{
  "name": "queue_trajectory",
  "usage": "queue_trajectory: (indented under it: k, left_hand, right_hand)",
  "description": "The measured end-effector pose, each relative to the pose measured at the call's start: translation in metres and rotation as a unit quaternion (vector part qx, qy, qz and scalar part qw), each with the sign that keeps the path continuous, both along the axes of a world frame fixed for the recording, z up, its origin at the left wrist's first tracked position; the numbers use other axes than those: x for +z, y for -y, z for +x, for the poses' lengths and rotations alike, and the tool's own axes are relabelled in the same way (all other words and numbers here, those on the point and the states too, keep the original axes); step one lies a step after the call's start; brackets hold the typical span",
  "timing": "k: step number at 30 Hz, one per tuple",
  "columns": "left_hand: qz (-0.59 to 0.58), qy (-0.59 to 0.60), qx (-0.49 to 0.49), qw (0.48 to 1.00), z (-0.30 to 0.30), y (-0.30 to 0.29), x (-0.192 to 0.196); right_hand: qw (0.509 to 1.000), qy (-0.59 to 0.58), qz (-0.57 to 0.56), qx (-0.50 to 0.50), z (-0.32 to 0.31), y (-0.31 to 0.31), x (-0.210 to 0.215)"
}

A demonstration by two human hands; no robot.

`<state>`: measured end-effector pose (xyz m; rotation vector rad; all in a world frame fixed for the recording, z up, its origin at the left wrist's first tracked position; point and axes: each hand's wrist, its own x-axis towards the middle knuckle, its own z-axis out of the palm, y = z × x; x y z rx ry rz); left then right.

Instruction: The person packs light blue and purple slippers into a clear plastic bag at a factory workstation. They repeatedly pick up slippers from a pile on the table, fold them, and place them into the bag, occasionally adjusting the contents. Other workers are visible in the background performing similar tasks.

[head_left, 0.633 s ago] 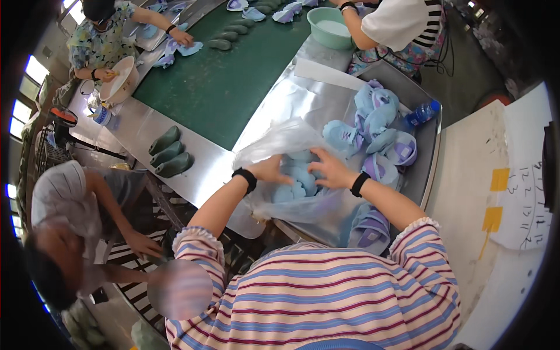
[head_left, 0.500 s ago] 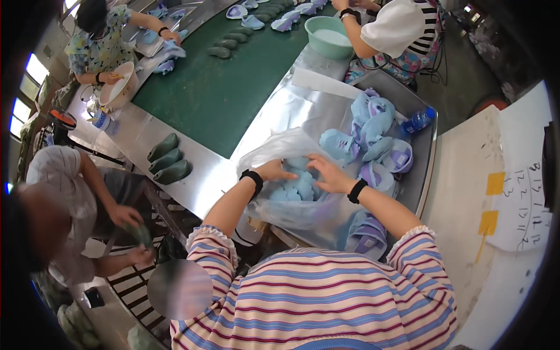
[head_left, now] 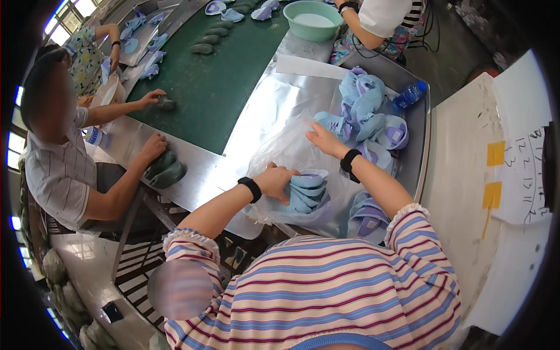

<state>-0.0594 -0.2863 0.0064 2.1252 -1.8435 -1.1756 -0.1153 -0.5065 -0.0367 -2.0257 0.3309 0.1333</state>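
My left hand (head_left: pixel 275 179) is closed on a stack of light blue shoe pieces (head_left: pixel 306 195) that sits inside a clear plastic bag (head_left: pixel 280 149) on the steel table (head_left: pixel 262 111). My right hand (head_left: pixel 324 140) lies flat with fingers spread on the upper part of the bag, beside a pile of blue and lilac shoe pieces (head_left: pixel 367 114). Both wrists carry black bands. More lilac pieces (head_left: pixel 367 217) lie under my right forearm.
A green belt (head_left: pixel 227 81) runs up the middle with dark green pieces (head_left: pixel 166 169) on its near edge, under a seated person's hands. A teal basin (head_left: pixel 314 18) and another person are at the far end. A blue bottle (head_left: pixel 411 93) lies by the pile. White boards stand right.
My right hand has lifted off the stack and moved up onto the bag. My left hand now grips the stack alone. The person at left has reached both hands onto the belt's edge.
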Motion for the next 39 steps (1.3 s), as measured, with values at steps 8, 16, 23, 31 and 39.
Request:
queue_trajectory:
  k: [8,16,23,31,39]
  left_hand:
    - [-0.227,-0.002,-0.008,0.974,-0.022,-0.031,-0.028]
    - [-0.328,-0.354,0.503,0.716,0.03,-0.058,0.013]
    - [-0.359,-0.66,0.585,0.304,0.043,-0.059,-0.006]
    - [-0.346,-0.665,0.645,0.145,0.028,-0.051,0.027]
    - [-0.367,-0.664,0.65,0.053,0.022,-0.076,0.006]
  right_hand:
    - [0.978,0.089,-0.174,0.075,-0.007,0.015,-0.005]
    - [0.768,0.049,-0.51,0.383,-0.067,-0.004,0.007]
    - [0.798,-0.106,-0.44,0.397,-0.089,0.015,-0.025]
    - [0.712,-0.15,-0.578,0.37,-0.08,0.055,-0.035]
    - [0.708,-0.259,-0.548,0.361,-0.096,0.065,-0.043]
